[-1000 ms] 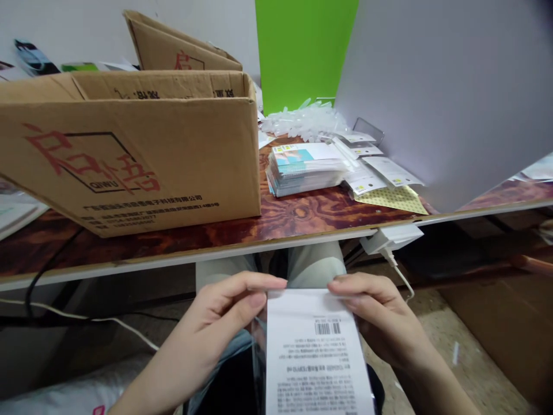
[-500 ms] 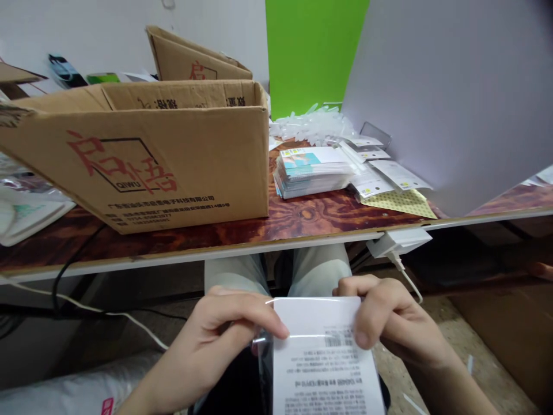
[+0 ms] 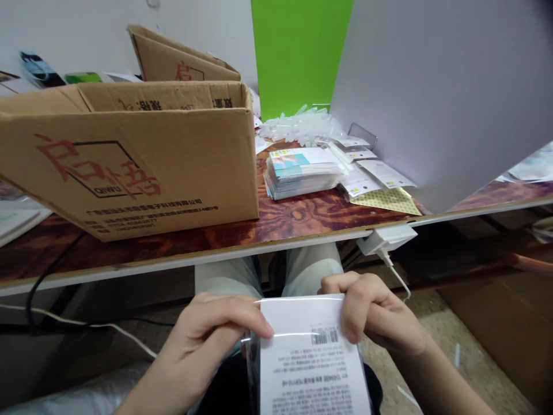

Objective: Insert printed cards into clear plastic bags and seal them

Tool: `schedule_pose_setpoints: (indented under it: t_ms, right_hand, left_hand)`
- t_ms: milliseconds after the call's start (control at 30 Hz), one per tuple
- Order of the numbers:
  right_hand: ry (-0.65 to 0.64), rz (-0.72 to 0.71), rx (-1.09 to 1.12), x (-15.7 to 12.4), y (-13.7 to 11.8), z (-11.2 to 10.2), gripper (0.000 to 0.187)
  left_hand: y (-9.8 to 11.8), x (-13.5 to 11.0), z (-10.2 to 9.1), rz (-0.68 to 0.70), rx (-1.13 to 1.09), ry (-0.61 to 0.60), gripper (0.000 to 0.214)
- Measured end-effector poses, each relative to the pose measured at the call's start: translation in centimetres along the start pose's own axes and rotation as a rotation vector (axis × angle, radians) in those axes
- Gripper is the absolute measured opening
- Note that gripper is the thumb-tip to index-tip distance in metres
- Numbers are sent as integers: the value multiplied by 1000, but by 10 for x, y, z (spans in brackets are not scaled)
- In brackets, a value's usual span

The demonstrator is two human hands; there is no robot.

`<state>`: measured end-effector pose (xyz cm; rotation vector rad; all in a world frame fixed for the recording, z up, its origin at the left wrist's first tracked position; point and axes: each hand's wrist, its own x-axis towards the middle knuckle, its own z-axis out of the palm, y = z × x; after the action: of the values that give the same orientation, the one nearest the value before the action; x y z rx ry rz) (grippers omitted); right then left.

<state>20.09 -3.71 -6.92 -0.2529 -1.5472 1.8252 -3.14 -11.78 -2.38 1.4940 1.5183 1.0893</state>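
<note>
Between my hands, over my lap, is a white printed card in a clear plastic sleeve (image 3: pixel 309 360), with a barcode and rows of small text facing me. My left hand (image 3: pixel 216 331) pinches its upper left edge, the index finger lying across the front. At the upper right corner, my right hand (image 3: pixel 374 314) grips it with the thumb in front and the fingers curled. The sleeve's flap end is toward the table; its lower end runs out of the picture.
A large cardboard box (image 3: pixel 185 155) stands on the wooden table, with another carton (image 3: pixel 168 57) behind it. Right of it are a stack of packaged cards (image 3: pixel 302 173), loose white cards (image 3: pixel 384 173) and a pile of clear plastic pieces (image 3: pixel 302 127). A white adapter (image 3: pixel 386 237) is fixed under the edge.
The view has shifted slightly to the right, so everything sits further left. Both hands keep their hold on the sleeved card, and its barcode shows more sharply.
</note>
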Motion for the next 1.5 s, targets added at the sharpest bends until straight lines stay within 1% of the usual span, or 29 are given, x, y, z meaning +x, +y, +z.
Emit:
schedule_pose_setpoints:
  t_ms: [167, 300, 367, 400, 467, 500, 533, 600, 633, 667, 700, 767, 833, 867, 933, 967, 1033, 1100, 1167, 1200, 1267, 1333, 1367, 1433, 1467, 1500]
  right_hand:
    - [-1, -24, 19, 0, 3, 0, 29]
    - [3, -28, 24, 0, 5, -1, 31]
    - [3, -31, 24, 0, 7, -2, 31]
    - [3, -32, 24, 0, 7, -2, 31]
    - [9, -26, 22, 0, 8, -3, 31]
    - [12, -22, 21, 0, 8, -3, 31]
    - [14, -18, 19, 0, 9, -4, 29]
    - [19, -13, 18, 2, 9, -4, 25]
    - [23, -16, 20, 3, 9, -3, 23]
    - [43, -23, 35, 4, 9, -2, 22]
    - [92, -29, 62, 6, 9, 0, 23]
    - [266, -39, 95, 8, 7, 8, 29]
    - [467, 6, 30, 11, 4, 20, 39]
    - [540, 52, -33, 12, 2, 27, 47]
    - [610, 145, -115, 15, -3, 40, 64]
    - [621, 172, -102, 16, -4, 44, 66]
    - [654, 175, -26, 17, -5, 49, 54]
    - [719, 142, 22, 16, -3, 46, 41]
    - [777, 111, -15, 13, -2, 40, 29]
    - [773, 112, -58, 10, -3, 37, 24]
    - [690, 167, -155, 5, -6, 33, 22]
    - [605, 255, -203, 0, -11, 32, 25]
    - [587, 288, -202, -1, -13, 32, 27]
    - [588, 311, -189, -3, -17, 31, 28]
    - [588, 313, -195, -3, -18, 31, 27]
    - [576, 314, -212, -3, -19, 31, 26]
  left_hand:
    - [2, 1, 4, -30, 26, 35, 29]
    - [-3, 1, 6, -21, 35, 56, 31]
    - [-8, 2, 6, 9, 11, 17, 33]
    - [-10, 2, 6, 22, -31, -24, 33]
    - [-14, 3, 9, 17, -186, -100, 32]
    - [-14, 4, 12, -6, -274, -116, 32]
    - [-13, 4, 16, -41, -344, -110, 29]
    - [-9, 3, 26, -128, -389, -37, 19]
    - [-7, 3, 32, -163, -374, 18, 20]
    - [-4, 3, 37, -181, -349, 79, 26]
    - [-2, 2, 42, -180, -322, 146, 32]
    - [0, 2, 48, -117, -259, 252, 34]
    - [0, 2, 52, -14, -174, 327, 33]
    - [-1, 3, 53, 51, -133, 358, 32]
    - [-2, 3, 54, 189, -78, 416, 33]
    - [-4, 3, 55, 245, -70, 442, 33]
    - [-7, 2, 56, 296, -89, 467, 33]
    - [-11, 1, 57, 272, -132, 480, 33]
    - [-15, 1, 57, 256, -180, 515, 33]
    - [-17, 0, 57, 253, -205, 537, 33]
    - [-19, 0, 58, 248, -252, 569, 32]
    - [-18, 0, 57, 221, -285, 568, 29]
    - [-16, -1, 56, 181, -290, 556, 28]
    - [-11, 0, 49, 38, -258, 504, 29]
    - [-8, 0, 44, -42, -220, 441, 30]
    - [-4, 2, 37, -112, -169, 342, 30]
